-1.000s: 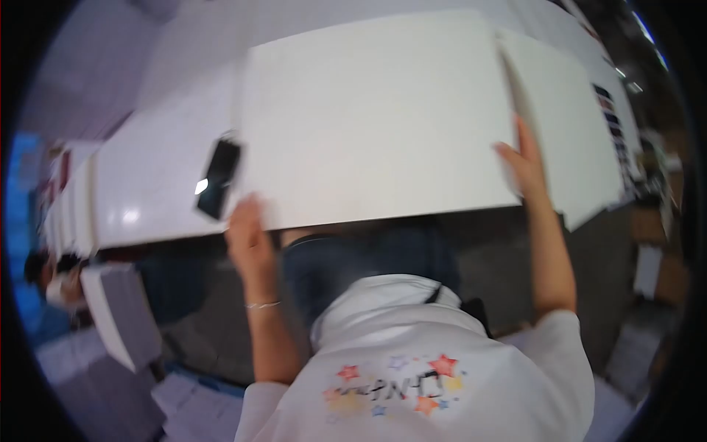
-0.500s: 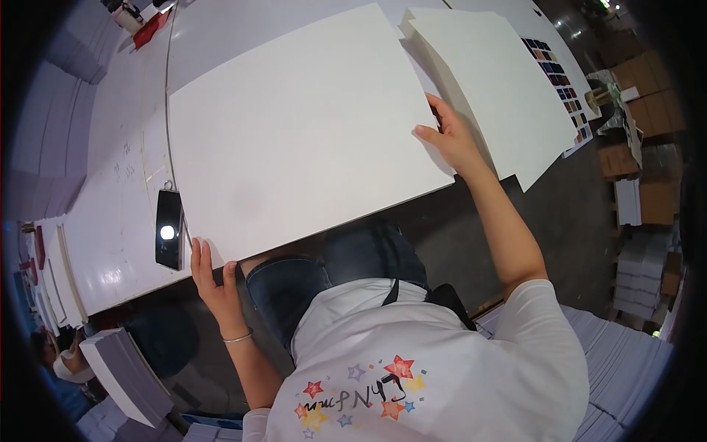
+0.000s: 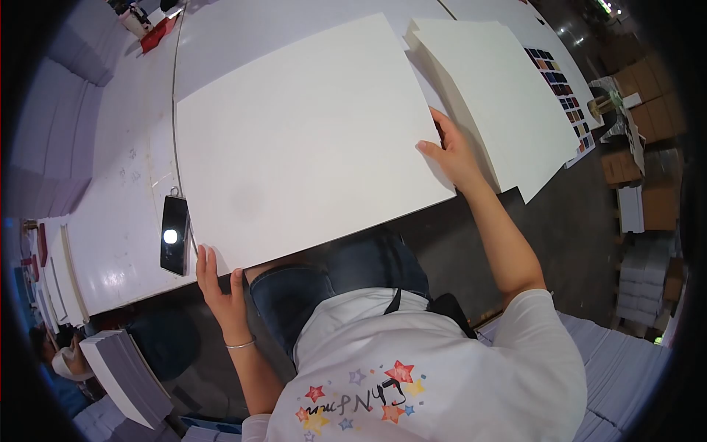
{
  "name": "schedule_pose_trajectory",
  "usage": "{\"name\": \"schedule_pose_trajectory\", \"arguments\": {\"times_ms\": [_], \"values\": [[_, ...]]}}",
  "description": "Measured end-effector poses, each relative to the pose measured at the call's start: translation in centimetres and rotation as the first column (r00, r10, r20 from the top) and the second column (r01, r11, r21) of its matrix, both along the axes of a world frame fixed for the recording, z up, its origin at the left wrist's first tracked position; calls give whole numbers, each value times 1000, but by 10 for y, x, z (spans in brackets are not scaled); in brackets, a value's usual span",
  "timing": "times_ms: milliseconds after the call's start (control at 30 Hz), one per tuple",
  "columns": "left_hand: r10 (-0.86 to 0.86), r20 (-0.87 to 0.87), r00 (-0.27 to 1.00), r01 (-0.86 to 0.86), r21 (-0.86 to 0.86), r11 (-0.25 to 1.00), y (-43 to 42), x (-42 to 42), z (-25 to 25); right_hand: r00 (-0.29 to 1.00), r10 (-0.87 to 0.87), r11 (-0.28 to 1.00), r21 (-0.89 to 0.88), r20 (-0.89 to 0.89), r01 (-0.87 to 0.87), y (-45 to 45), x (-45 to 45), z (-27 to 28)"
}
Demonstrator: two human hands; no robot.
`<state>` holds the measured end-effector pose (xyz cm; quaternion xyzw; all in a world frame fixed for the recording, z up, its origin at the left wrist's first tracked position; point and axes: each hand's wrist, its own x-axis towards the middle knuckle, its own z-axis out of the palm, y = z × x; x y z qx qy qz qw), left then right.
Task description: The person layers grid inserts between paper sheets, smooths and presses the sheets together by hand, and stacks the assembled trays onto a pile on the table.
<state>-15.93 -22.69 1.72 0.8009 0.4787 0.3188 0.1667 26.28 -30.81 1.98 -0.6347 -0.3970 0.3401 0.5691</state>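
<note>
A large white sheet [image 3: 294,140] lies in front of me, its near edge at the table's front. My right hand [image 3: 458,160] grips its right edge, thumb on top and fingers at the side, partly hidden. At the near left corner, my left hand [image 3: 222,295] has its fingers straight along the left edge and its thumb apart at the front edge. Whether the sheet is single or the top of a stack, I cannot tell. A black phone-like device [image 3: 174,234] with a bright reflection lies just left of the sheet. More white sheets [image 3: 497,96] lie to the right.
A colour swatch chart [image 3: 563,92] lies at the table's right edge. Paper stacks stand at the left [image 3: 55,125] and lower left [image 3: 121,376]. Cardboard boxes [image 3: 652,88] are piled at the right. Another person [image 3: 70,361] is at the far lower left.
The whole view has shifted slightly downward. Both hands keep about the same places on the sheet, and nothing is visibly taken up or let go.
</note>
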Motion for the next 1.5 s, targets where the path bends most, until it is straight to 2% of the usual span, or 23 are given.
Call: {"name": "schedule_pose_trajectory", "arguments": {"times_ms": [267,333,400,433,467,600,700,800,867,933,1300,1367,1500], "values": [[0,-5,1000,0,-22,1000,-1,0,1,998,4,1000,27,-58,-2,2,0,-7],[-12,5,1000,12,-27,1000,0,0,3,997,-22,999,35,68,19,0,7,-19],[-12,-28,1000,12,0,1000,8,-2,6,993,-26,999,48,114,21,-3,15,-27],[17,-53,998,-15,43,999,16,3,8,975,-23,998,67,223,8,-2,20,-33],[-4,-53,999,10,113,994,28,9,12,999,11,996,85,50,-16,-1,21,-35],[12,-1,1000,-11,285,959,87,35,24,999,5,997,75,52,-8,2,19,-32],[109,29,994,-113,168,979,135,63,18,997,-49,999,20,65,48,0,20,-32],[204,4,979,-204,70,977,166,86,2,996,-1,998,57,87,-4,-2,27,-37],[220,39,975,-222,53,974,169,94,5,999,-37,998,42,39,36,-5,25,-38],[220,19,975,-221,22,975,167,101,4,997,-30,999,41,70,27,-7,28,-38],[228,-25,973,-224,105,969,159,109,-6,999,-33,998,55,19,32,-8,21,-30],[280,-98,955,-250,239,938,160,112,-10,999,-44,998,54,-10,44,-8,19,-29],[247,-139,959,-213,222,952,161,113,-14,1000,-28,997,68,-11,29,-9,22,-32]]}}
